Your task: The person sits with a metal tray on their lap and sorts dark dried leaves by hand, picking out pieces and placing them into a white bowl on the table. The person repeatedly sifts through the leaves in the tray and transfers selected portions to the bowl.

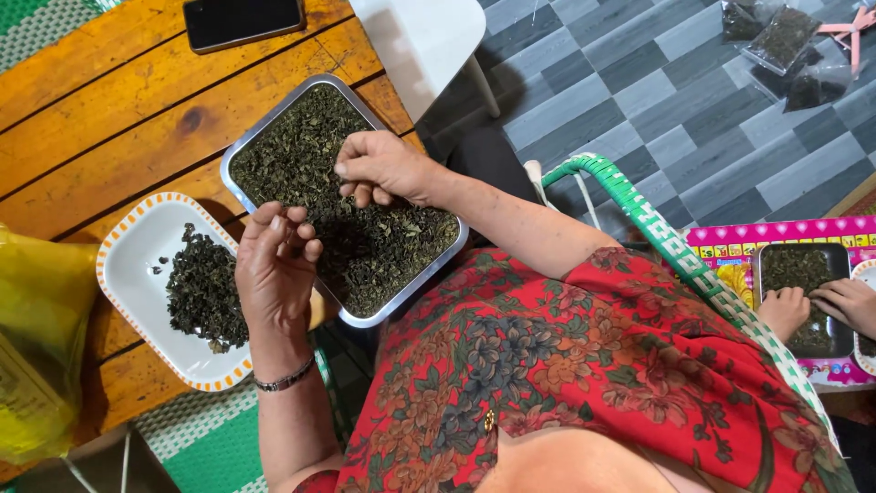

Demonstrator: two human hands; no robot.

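1. Wooden table (109, 100) fills the 10 o'clock side.
2. Metal tray (265, 128) of dried tea leaves (383, 256) sits dead centre.
3. White plate (137, 265) at 8 o'clock has a smaller leaf pile (203, 292).
4. Left hand (274, 265) hovers between plate and tray, fingers curled half shut, can't tell if it's got leaves.
5. Right hand (383, 169) rests on the tray's leaves, fingertips bunched and pinching at them.
6. Black phone (242, 20) at 11 o'clock.
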